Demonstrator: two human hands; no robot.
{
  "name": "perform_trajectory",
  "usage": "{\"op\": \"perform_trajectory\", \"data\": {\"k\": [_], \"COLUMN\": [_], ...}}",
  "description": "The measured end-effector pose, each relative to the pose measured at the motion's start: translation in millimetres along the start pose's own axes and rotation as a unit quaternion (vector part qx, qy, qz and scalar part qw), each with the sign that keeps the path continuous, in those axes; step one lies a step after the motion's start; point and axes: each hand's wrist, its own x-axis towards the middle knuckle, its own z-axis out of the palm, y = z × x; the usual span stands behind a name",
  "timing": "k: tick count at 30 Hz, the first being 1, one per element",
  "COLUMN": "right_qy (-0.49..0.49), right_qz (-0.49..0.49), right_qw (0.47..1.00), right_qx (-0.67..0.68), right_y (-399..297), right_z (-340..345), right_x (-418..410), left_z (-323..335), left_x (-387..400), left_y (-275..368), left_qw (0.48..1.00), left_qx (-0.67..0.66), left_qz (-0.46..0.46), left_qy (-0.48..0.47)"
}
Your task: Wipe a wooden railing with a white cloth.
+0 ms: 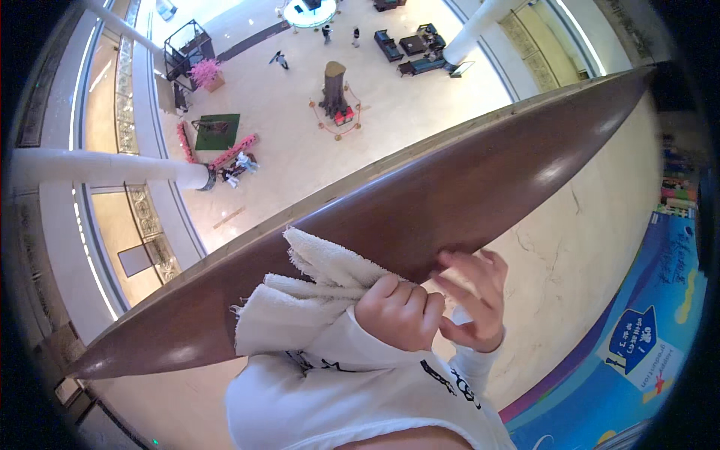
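Note:
My left hand [400,313] is closed in a fist around a white terry cloth [315,298], whose folded, frayed end fans out to the left over a wide, dark brown, glossy handrail [427,197]. Beside that fist, to the right, my right hand [478,298] has its fingers spread and bent and holds nothing. Its fingertips are at the near edge of the handrail; whether they touch it, I cannot tell. White sleeves cover both forearms.
Beyond the handrail lies a drop to a lower hall floor [281,124] with a roped-off tree trunk [335,90], dark sofas [388,45] and several people. On my side, a blue printed panel [635,315] bearing writing stands at the right.

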Motion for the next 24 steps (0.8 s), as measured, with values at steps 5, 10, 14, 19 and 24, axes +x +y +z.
{"op": "perform_trajectory", "data": {"k": [5, 10, 14, 19, 24], "right_qy": [0.055, 0.085, 0.224, 0.202, 0.192], "right_qz": [0.114, 0.204, 0.230, 0.228, 0.226], "right_qw": [0.983, 0.967, 0.946, 0.952, 0.954], "right_qx": [-0.132, -0.126, 0.041, 0.003, -0.051], "right_y": [63.8, 78.5, 101.7, 133.3, 167.9], "right_z": [-59.3, -69.3, -56.1, -65.1, -91.5], "right_x": [-16.0, -51.2, -61.6, -61.2, -64.9], "left_z": [41.6, 31.6, 36.0, 51.7, 57.0], "left_x": [46.8, 50.0, 54.2, 71.3, 98.3], "left_y": [21.2, 33.1, 33.3, 35.1, 49.5], "left_qw": [0.999, 0.997, 0.998, 0.998, 0.996], "left_qx": [0.006, 0.011, -0.001, 0.003, 0.021], "left_qz": [-0.013, -0.020, -0.024, -0.036, -0.054], "left_qy": [-0.038, -0.078, -0.065, -0.056, -0.072]}}
